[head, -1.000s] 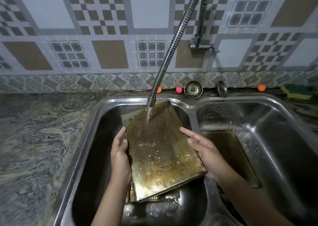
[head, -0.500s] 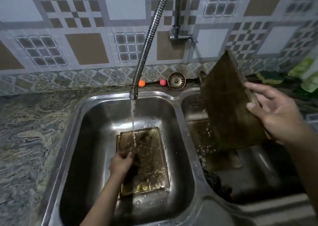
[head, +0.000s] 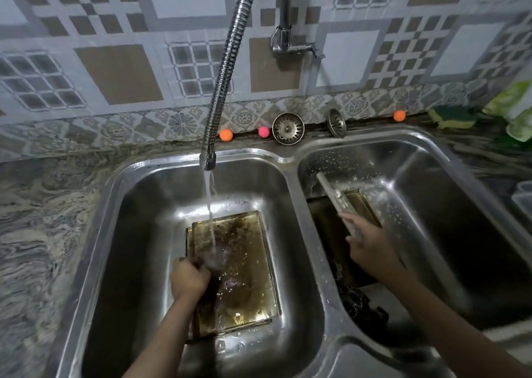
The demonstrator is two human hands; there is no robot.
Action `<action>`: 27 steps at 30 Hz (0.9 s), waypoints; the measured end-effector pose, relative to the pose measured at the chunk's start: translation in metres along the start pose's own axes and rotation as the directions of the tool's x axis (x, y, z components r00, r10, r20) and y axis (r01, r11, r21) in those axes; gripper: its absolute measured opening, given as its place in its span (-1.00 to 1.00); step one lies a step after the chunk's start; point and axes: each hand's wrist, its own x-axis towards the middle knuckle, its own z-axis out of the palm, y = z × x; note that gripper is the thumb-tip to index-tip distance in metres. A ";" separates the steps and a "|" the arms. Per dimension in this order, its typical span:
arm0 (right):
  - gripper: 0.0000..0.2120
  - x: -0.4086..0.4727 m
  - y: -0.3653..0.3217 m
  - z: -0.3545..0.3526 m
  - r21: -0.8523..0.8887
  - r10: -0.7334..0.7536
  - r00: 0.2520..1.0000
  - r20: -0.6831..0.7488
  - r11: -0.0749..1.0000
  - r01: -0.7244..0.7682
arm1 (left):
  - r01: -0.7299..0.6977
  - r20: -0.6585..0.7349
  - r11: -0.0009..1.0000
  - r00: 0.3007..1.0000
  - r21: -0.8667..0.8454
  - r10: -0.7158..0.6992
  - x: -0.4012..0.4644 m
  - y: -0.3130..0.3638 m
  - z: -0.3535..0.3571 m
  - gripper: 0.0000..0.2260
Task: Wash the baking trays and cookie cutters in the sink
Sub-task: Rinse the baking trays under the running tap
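The double sink [head: 290, 158] is set into a marbled counter [head: 43, 219] against a tiled wall. The flexible faucet hose [head: 227, 63] hangs over the left basin [head: 138, 233], and its water stream [head: 211, 210] falls onto the far end of a stained baking tray [head: 244, 268] lying flat on the basin floor, near the basin's right wall.

The left hand [head: 188, 276] rests at the tray's left edge, fingers curled. It appears to grip the rim, but the spray blurs the contact.

In the right basin [head: 431, 204], the right hand [head: 365, 242] holds a second baking tray [head: 335, 199] on edge, fingers closed around its near end. This tray stands tilted against the basin's left wall, above a third tray [head: 362, 204] lying flat on the basin floor. A dark object [head: 359, 305] lies at the near-left corner of this basin; its identity cannot be determined.

On the counter's back edge sit two strainer plugs [head: 288, 128], two orange balls [head: 226, 135], one pink ball [head: 263, 132] and a sponge [head: 452, 117].
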 end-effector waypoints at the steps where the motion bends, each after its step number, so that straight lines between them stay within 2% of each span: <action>1: -0.45 0.000 0.004 0.010 0.014 0.017 0.999 0.034 1.000 -0.017 | 0.009 0.021 1.000 1.000 -0.015 -0.009 -0.002 0.003 -0.001 -0.87; 4: -0.41 0.001 0.019 0.034 0.117 0.144 0.984 0.108 0.981 -0.156 | 0.026 0.041 0.999 0.999 -0.022 -0.025 -0.007 0.008 -0.003 -0.87; 7: -0.45 0.006 0.025 0.041 0.195 0.206 0.976 0.075 0.957 -0.217 | 0.021 0.007 0.999 1.000 -0.026 -0.020 -0.013 0.009 -0.009 -0.83; 12: -0.51 0.012 0.007 0.035 0.171 0.132 0.989 -0.064 0.978 -0.120 | -0.053 0.006 0.995 0.999 -0.085 0.054 -0.017 0.011 -0.016 -0.59; 15: -0.58 0.009 -0.025 0.030 0.180 0.065 0.984 -0.163 0.983 -0.036 | -0.094 -0.034 0.982 0.995 -0.163 0.089 -0.021 0.020 -0.025 -0.62; 19: -0.65 -0.003 -0.079 0.031 0.209 -0.114 0.958 -0.263 0.963 0.172 | -0.174 -0.086 0.939 0.984 -0.297 0.155 -0.034 0.034 -0.034 -0.61; 21: -0.64 -0.012 -0.103 0.039 0.292 -0.156 0.968 -0.196 0.933 0.210 | -0.168 -0.044 0.892 0.985 -0.419 0.165 -0.044 0.047 -0.041 -0.63; 23: -0.61 -0.020 -0.118 0.051 0.336 -0.162 0.983 -0.090 0.924 0.183 | -0.182 -0.030 0.868 0.981 -0.463 0.189 -0.051 0.058 -0.048 -0.65; 27: -0.56 -0.036 -0.139 0.081 0.366 -0.123 0.980 0.153 0.929 0.059 | -0.248 -0.118 0.804 0.968 -0.541 0.219 -0.064 0.067 -0.061 -0.66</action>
